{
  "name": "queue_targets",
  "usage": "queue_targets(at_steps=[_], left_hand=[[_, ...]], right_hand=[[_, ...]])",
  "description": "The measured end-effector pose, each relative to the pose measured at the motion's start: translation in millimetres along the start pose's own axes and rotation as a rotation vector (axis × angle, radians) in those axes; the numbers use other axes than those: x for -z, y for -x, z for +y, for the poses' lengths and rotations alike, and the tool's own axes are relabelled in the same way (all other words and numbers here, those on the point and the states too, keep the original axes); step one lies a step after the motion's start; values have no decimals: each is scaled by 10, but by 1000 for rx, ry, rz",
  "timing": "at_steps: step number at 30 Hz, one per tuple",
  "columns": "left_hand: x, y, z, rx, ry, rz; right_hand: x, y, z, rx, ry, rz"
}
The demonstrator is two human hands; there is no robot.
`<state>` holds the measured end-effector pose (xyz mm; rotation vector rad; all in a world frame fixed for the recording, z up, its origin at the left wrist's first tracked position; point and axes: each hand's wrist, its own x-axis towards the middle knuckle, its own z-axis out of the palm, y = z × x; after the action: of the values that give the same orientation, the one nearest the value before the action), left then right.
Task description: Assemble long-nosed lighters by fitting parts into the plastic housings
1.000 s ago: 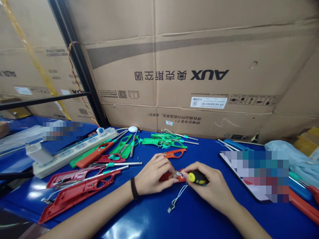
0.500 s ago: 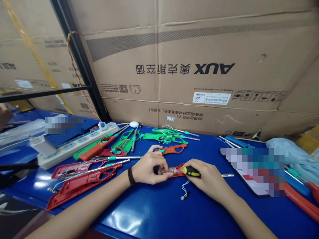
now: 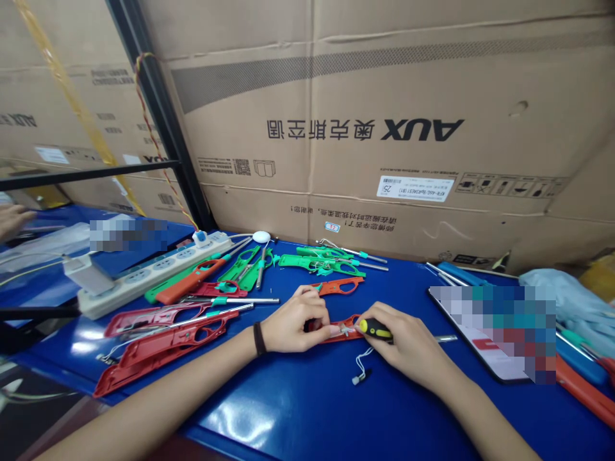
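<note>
Blue table (image 3: 288, 413) under it all, left hand (image 3: 295, 325) and right hand (image 3: 406, 336) apart over it, red shell (image 3: 350, 335) between them, left-pinched, likely for steadiness, yellow-black screwdriver (image 3: 377, 329) gripped right, probably for control, tip hidden, wired part (image 3: 361, 376) lying nearer, presumably kept clear.

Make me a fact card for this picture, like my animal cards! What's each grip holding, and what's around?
Left grip: holding an orange-red casing
Right grip: holding a black-and-yellow handle at the casing; tool tip not clear
Nearby: white wires on the blue tabletop
Left side: red casings, white power strip
Farther back: green casings
Behind everything: printed cardboard
</note>
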<state>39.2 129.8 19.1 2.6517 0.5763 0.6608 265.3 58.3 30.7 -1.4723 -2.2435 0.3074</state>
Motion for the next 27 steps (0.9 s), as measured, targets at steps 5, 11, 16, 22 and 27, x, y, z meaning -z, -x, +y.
queue_targets(at_steps=[5, 11, 16, 22, 27], left_hand=[[3, -3, -3, 15, -31, -79], [7, -2, -47, 49, -1, -75], [-1, -8, -62, 45, 2, -76], [39, 1, -19, 1, 16, -75], [42, 10, -17, -27, -8, -86]], right_hand=[[-4, 19, 13, -8, 27, -46], [-18, 24, 4, -6, 6, -60], [-7, 24, -23, 5, -26, -30], [-23, 32, -51, 2, -34, -35], [-36, 39, -69, 33, -88, -18]])
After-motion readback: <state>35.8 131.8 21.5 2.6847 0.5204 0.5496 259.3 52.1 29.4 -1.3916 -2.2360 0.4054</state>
